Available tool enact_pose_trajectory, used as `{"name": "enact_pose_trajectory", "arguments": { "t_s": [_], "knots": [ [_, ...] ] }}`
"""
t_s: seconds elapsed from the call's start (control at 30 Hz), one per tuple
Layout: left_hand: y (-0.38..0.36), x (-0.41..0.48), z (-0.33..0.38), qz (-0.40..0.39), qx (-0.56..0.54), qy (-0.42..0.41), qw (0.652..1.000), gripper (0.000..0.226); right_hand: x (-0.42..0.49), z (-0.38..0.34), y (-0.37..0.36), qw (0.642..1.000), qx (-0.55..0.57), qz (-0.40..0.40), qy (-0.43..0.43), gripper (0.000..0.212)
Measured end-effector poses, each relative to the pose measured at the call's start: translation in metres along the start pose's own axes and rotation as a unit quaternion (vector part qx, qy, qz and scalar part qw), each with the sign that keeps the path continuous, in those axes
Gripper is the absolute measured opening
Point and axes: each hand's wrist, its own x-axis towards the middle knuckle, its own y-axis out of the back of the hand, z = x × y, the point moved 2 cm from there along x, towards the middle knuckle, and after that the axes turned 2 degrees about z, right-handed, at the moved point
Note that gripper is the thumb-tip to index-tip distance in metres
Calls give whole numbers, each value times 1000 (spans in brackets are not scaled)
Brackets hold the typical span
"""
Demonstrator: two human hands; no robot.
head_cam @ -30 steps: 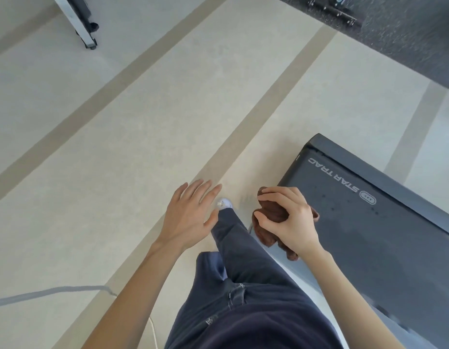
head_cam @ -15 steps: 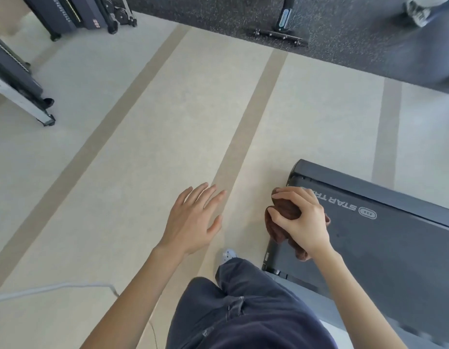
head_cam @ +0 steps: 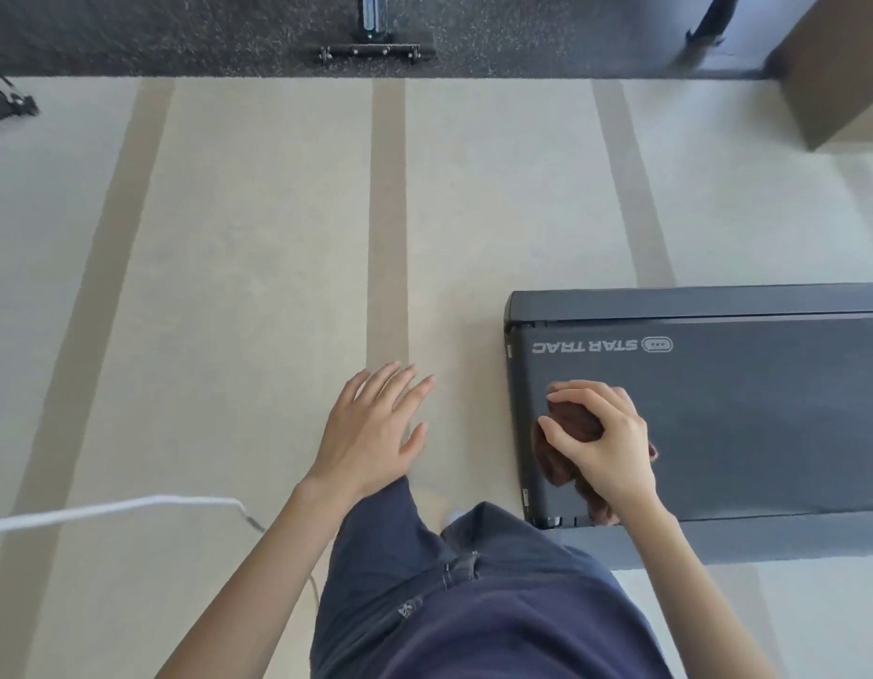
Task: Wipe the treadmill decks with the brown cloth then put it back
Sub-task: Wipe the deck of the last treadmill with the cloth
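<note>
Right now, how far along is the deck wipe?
Early. Done: the brown cloth is picked up, bunched in the grip of the right hand. In hand: it sits at the logo end of the treadmill deck; the left hand hovers open over the floor. Left: the rest of this deck, any other decks, then putting the cloth back.

Item: single head-worn view, wide-angle. Faced forward and steeply down over wearer's own legs [head_cam: 473, 610]. Close range: left hand [head_cam: 375, 433] just left of centre, right hand [head_cam: 608, 450] on brown cloth [head_cam: 554, 463] right of centre. Treadmill deck [head_cam: 748, 409] ran off right edge. Dark rubber flooring [head_cam: 179, 31] along top; lens bowing made true tilt hard to judge.
</note>
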Motion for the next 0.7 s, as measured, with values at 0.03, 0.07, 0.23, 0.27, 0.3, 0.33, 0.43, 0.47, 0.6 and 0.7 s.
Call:
{"name": "enact_pose_trajectory", "arguments": {
  "t_s": [0.03, 0.07, 0.23, 0.27, 0.3, 0.33, 0.43, 0.47, 0.6, 0.7],
  "knots": [
    [5, 9, -14, 3, 1, -12, 1000, 47, 8, -8, -4, 1000, 2, 20, -8, 18],
    [11, 19, -28, 7, 2, -24, 1000, 47, 17, -18, -8, 999, 2, 38, -13, 17],
    [42, 70, -94, 1, 4, -71, 997, 47, 66, -71, -32, 995, -16, 85, -44, 18],
    [46, 81, -103, 0, 4, -82, 997, 47, 74, -80, -37, 995, -20, 91, -44, 18],
    [49, 93, -111, -5, 3, -94, 996, 47, 81, -89, -41, 994, -25, 97, -42, 18],
    [51, 104, -117, -12, 3, -109, 994, 48, 87, -96, -46, 994, -31, 100, -42, 18],
    [53, 131, -128, -30, 5, -152, 988, 49, 91, -103, -57, 991, -30, 112, -69, 18],
    [54, 138, -130, -34, 3, -164, 986, 49, 90, -103, -59, 989, -26, 121, -84, 18],
    [50, 172, -134, -58, 7, -213, 975, 51, 86, -94, -62, 976, -23, 154, -150, 17],
    [42, 202, -131, -77, 7, -247, 966, 53, 92, -82, -61, 965, -18, 180, -189, 15]
  ]
}}
